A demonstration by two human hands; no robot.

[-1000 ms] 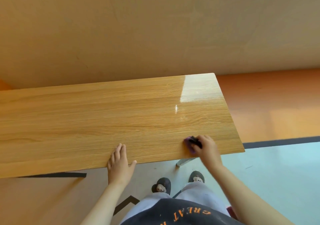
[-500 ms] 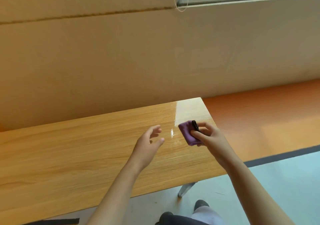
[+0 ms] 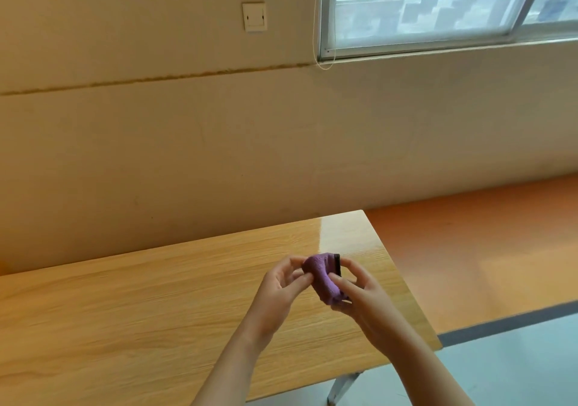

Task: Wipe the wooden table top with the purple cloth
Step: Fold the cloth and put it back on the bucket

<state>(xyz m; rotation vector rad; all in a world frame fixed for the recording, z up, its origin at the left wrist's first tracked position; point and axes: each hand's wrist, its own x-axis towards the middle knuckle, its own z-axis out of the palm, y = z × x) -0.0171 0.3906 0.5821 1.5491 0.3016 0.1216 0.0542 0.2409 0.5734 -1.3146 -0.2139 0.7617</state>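
Note:
A small folded purple cloth [image 3: 320,272] with a dark edge is held up in the air above the right part of the wooden table top [image 3: 131,305]. My left hand [image 3: 281,290] pinches its left side with thumb and fingers. My right hand [image 3: 359,296] grips its right and lower side. Both hands are lifted off the table, and the cloth does not touch the wood.
The table stands against a beige wall [image 3: 219,155], its right end near an orange floor strip [image 3: 484,249]. A metal table leg [image 3: 342,387] shows under the near right corner. A window [image 3: 438,5] and a wall switch [image 3: 254,17] are above.
The view tilted up from the table to the wall and window. My right hand lifted the cloth off the table's near edge, and my left hand rose from the table and took hold of it.

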